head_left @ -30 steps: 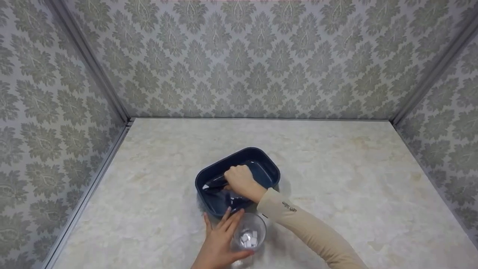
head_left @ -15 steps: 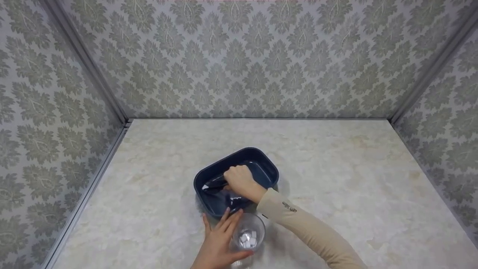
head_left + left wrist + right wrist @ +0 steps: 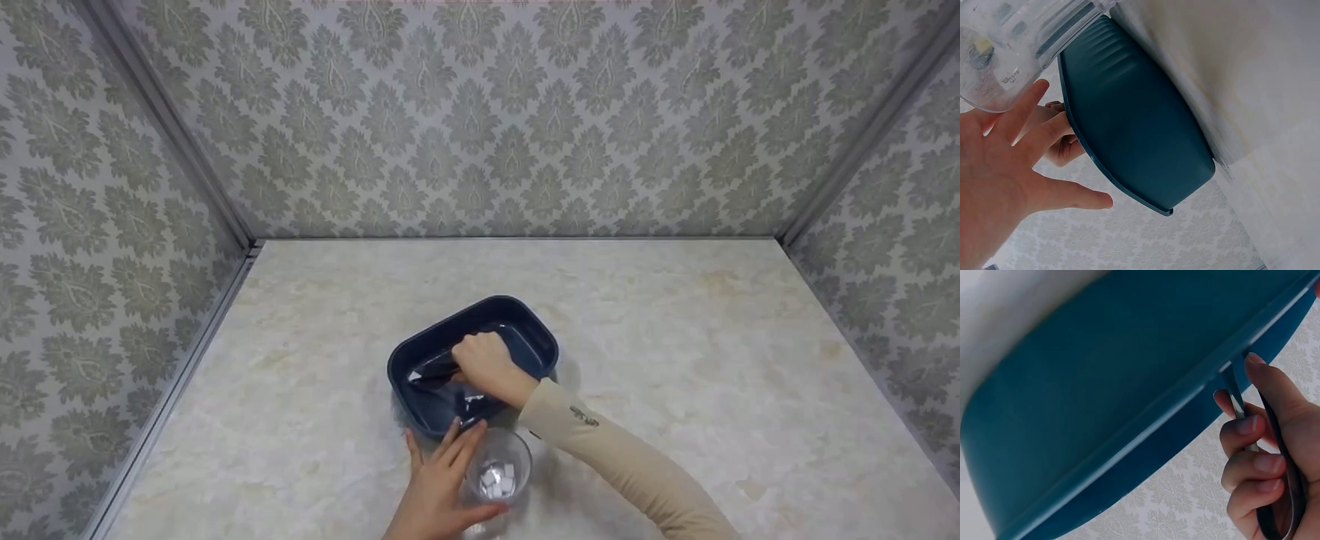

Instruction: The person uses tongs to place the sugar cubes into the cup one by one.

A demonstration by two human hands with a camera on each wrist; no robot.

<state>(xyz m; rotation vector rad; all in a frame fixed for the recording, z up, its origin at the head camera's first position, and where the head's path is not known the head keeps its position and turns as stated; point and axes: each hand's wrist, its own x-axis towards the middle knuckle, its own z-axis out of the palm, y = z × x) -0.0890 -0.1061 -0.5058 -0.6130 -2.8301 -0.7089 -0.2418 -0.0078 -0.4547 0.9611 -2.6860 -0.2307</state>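
In the head view my right hand (image 3: 487, 364) reaches into a dark blue basin (image 3: 529, 311). It grips dark tongs (image 3: 433, 375); in the right wrist view the fingers wrap round the tongs' (image 3: 1297, 495) arms, above the bend. A small white patch shows at the tongs' tip, too small to name. My left hand (image 3: 439, 484) lies beside a clear cup (image 3: 523, 457), fingers spread and mostly straight. Thumb and index finger touch the cup's side, and fingertips reach the basin's near rim. Several small white blocks (image 3: 499, 480) lie in the cup.
The pale marbled table (image 3: 675, 322) carries the basin and the cup, which stand close together at its front middle. Patterned wall panels (image 3: 480, 135) rise at the back and both sides. The basin's walls hide part of the tongs in the right wrist view.
The view has shifted very slightly. Both hands, the tongs, the basin and the cup stay nearly where they were.
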